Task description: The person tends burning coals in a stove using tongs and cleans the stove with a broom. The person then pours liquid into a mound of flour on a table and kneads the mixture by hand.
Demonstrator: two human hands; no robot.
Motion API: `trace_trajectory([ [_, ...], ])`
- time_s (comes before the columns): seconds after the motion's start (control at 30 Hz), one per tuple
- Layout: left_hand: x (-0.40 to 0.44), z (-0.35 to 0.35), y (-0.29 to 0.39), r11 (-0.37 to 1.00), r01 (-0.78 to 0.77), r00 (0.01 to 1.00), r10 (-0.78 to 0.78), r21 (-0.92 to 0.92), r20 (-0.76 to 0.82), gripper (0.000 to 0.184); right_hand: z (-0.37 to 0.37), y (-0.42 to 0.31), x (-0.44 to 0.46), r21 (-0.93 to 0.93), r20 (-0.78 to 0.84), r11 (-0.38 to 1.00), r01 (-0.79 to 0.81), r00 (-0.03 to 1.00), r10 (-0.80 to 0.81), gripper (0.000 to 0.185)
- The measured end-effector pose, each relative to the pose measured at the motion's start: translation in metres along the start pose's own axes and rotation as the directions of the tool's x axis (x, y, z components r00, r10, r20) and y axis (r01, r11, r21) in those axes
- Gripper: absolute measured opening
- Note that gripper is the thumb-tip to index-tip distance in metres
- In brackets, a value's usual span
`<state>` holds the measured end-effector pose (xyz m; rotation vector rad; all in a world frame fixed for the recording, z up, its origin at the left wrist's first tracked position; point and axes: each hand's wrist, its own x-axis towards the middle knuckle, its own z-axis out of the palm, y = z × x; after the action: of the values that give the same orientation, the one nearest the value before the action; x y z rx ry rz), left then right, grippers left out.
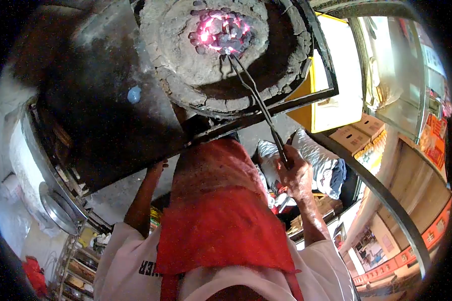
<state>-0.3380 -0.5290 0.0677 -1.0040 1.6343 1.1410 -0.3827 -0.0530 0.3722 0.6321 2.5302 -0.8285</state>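
Long dark metal tongs (258, 98) run from my right hand (295, 174) up into the round clay oven (178, 62). My right hand is wrapped round their handle end. The tips of the tongs touch the lower edge of a heap of coals (223, 32), which glow pink and white in the middle. My left hand (158, 166) is at the front edge of the dark worktop (85, 115), with most of its fingers hidden under or behind that edge.
A small pale blue lump (134, 94) lies on the worktop. A metal frame bar (271, 111) borders the oven's near side. Cardboard boxes (354, 136) and a yellow-edged white panel (339, 75) are at the right. Silvery bags (316, 155) lie below, beyond my right hand.
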Motion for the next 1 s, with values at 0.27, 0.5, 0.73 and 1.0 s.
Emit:
trace_trajectory([
  [0.27,0.001,0.0,0.001,1.0,-0.005,1.0,0.005,0.013,0.004,0.03,-0.018,-0.01,0.01,-0.271,0.037,0.962,-0.036,0.998,0.048,0.039],
  [0.5,-0.002,-0.004,0.001,1.0,-0.013,1.0,0.013,0.01,-0.001,0.028,-0.006,0.001,0.02,-0.194,0.014,0.981,-0.011,1.0,0.014,0.042],
  [0.73,-0.004,-0.002,0.0,1.0,-0.013,1.0,0.013,0.012,-0.004,0.027,-0.029,0.007,0.018,-0.193,-0.12,0.981,-0.027,0.993,0.003,0.041],
  [1.0,-0.013,-0.003,-0.004,1.0,-0.017,1.0,0.017,0.013,-0.007,0.025,-0.029,-0.002,0.061,-0.339,-0.078,0.933,-0.123,0.992,0.103,0.046],
])
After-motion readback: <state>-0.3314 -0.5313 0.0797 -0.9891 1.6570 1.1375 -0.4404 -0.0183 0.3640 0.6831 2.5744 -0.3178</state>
